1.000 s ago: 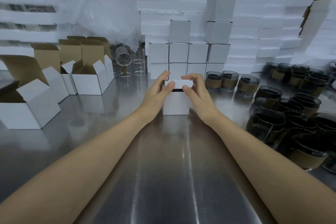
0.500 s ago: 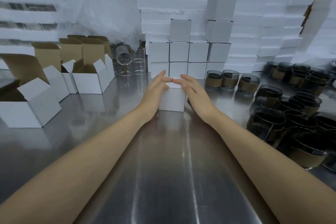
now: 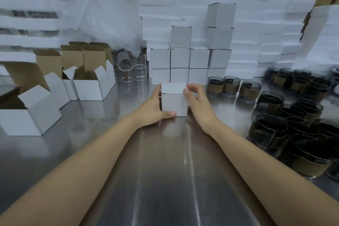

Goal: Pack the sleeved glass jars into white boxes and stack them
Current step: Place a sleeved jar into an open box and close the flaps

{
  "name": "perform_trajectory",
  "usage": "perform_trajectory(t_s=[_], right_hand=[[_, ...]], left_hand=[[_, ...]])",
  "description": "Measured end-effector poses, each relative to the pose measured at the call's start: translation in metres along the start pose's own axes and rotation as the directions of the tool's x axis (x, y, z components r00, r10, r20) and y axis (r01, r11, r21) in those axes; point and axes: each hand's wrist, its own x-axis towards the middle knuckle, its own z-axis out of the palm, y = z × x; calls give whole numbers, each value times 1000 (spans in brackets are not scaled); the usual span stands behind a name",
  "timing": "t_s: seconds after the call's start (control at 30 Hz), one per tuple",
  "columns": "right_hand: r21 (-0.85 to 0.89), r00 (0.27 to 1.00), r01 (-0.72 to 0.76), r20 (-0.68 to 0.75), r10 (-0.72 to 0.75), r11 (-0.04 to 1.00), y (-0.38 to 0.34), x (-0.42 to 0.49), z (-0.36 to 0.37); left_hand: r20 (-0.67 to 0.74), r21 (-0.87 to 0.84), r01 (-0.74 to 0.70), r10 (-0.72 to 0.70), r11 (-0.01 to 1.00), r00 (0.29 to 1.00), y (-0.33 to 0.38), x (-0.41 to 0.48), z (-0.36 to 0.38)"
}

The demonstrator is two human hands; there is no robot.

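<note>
Both hands have left the lid, where they lay flat half a second ago, and now take the white box (image 3: 174,102) by its sides. The left hand (image 3: 152,108) wraps the left face, thumb on the lower front. The right hand (image 3: 197,101) pinches the upper right corner with curled fingers. The box stands closed, mid-table (image 3: 165,170), just short of the stack of closed boxes (image 3: 180,58) at the far edge. Sleeved jars (image 3: 231,86) crowd the right edge; open boxes (image 3: 89,86) wait along the left. Closing looks finished and stacking seems the step in hand. The next move likely calls for a level lift onto a lower column, set square so the stack stays plumb.
</note>
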Motion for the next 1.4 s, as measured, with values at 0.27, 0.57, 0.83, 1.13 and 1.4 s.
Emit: perform_trajectory(t_s=[0.27, 0.57, 0.83, 1.13, 1.4], right_hand=[[-501, 961, 208, 262, -82, 840, 16, 6, 17], [-591, 996, 75, 8, -87, 803, 30, 39, 32], [-352, 907, 329, -141, -397, 876, -17, 98, 44], [-408, 890, 372, -100, -445, 834, -61, 188, 77], [-797, 902, 241, -25, -430, 553, -19, 188, 89]], left_hand=[[-256, -469, -57, -74, 881, 964, -7, 10, -10], [-312, -429, -87, -57, 899, 949, -12, 48, -8], [-555, -223, -366, 191, 904, 810, 24, 92, -42], [-613, -52, -316, 219, 947, 759, 34, 172, -103], [-584, 198, -173, 258, 965, 769, 8, 180, -95]])
